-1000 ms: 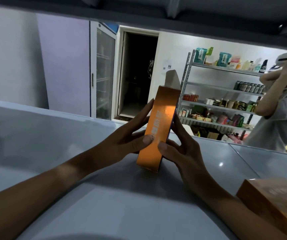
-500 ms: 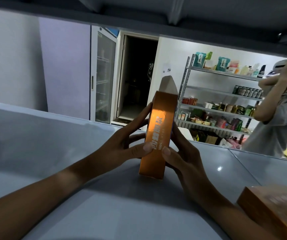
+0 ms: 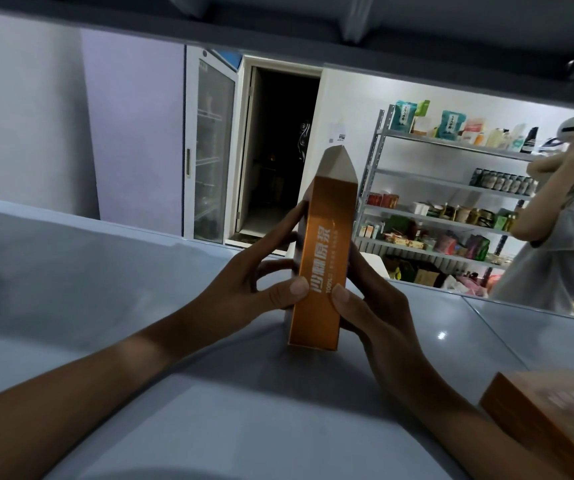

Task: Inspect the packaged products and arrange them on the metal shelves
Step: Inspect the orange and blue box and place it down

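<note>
A tall orange box (image 3: 323, 251) with white lettering stands upright on the grey metal shelf (image 3: 105, 271), its top flap open and pointing up. My left hand (image 3: 254, 289) holds the box's left side, thumb on its front face and fingers behind. On the other side my right hand (image 3: 368, 306) holds it, thumb pressed to the front near the lower lettering. A second orange box (image 3: 548, 410) lies flat at the right edge of the shelf.
The shelf above (image 3: 313, 22) hangs low overhead. Beyond the shelf stand a glass-door fridge (image 3: 209, 147), a dark doorway (image 3: 278, 150) and a stocked metal rack (image 3: 444, 202). A person in grey (image 3: 562, 244) stands at the far right.
The box has turned from a rightward lean to upright and its base has come down nearer the shelf. Both hands kept their hold.
</note>
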